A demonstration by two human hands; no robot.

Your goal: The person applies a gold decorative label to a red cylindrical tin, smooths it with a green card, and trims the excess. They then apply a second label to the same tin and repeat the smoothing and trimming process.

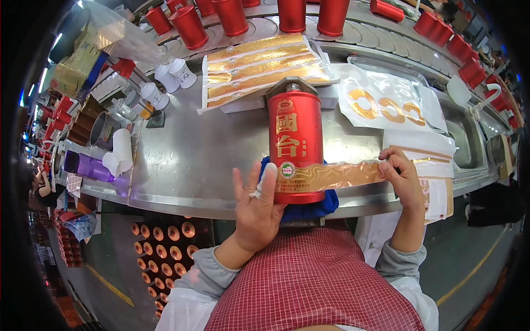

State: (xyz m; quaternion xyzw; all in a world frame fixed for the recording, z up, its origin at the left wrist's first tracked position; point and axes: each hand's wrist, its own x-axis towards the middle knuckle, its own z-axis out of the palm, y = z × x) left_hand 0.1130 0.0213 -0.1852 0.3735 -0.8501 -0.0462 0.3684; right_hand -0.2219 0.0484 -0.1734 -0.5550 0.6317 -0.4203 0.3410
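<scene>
A red cylindrical bottle [298,127] with gold lettering stands at the near edge of the metal table, on a blue cloth [326,205]. A long gold label strip [337,176] lies against its lower front and stretches off to the right. My right hand [402,175] pinches the strip's free end between thumb and fingers. Flat against the bottle's lower left side rests my left hand [256,207], its fingers spread and one fingertip wrapped in white. Behind the bottle lies a sheet of gold label strips [265,60].
White sheets with gold ring labels [381,107] lie to the right, beside a sink [469,138]. Small white bottles [181,73], a paper roll [122,149] and a purple bottle [91,165] are at left. Several red bottles [229,16] stand on a conveyor [254,30] at the back.
</scene>
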